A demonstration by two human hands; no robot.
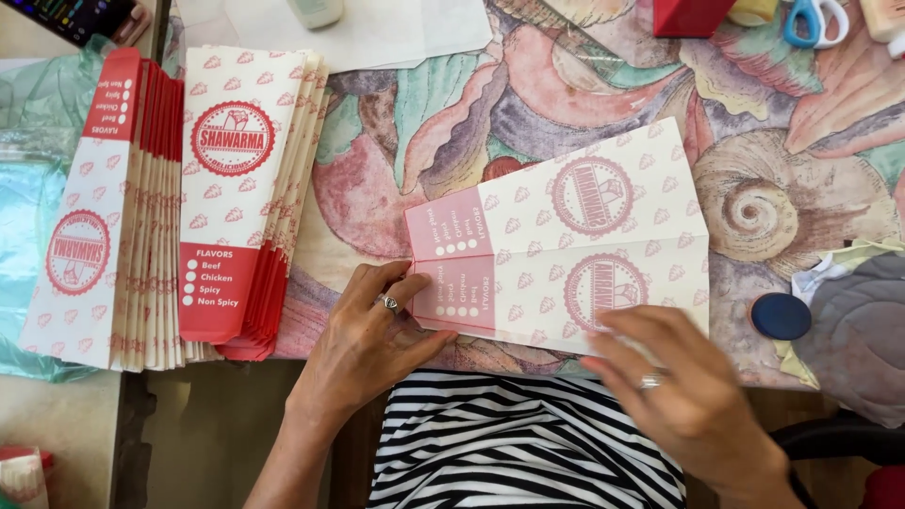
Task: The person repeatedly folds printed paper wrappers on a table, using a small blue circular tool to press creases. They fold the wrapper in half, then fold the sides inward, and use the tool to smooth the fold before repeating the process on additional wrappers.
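My left hand (368,335) presses flat, fingers spread, on the pink end of the unfolded paper bag (566,250). My right hand (674,382) lies flat on its near edge, fingers together.

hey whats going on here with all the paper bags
A person is working on a flat, unfolded red and white paper sleeve lying face down on a table covered with a shell-patterned cloth. The left hand presses its red-printed end, while the right hand rests on its near edge. To the left lie two stacks of finished sleeves. A dark blue round lid lies right of the sheet, and scissors at the far edge.
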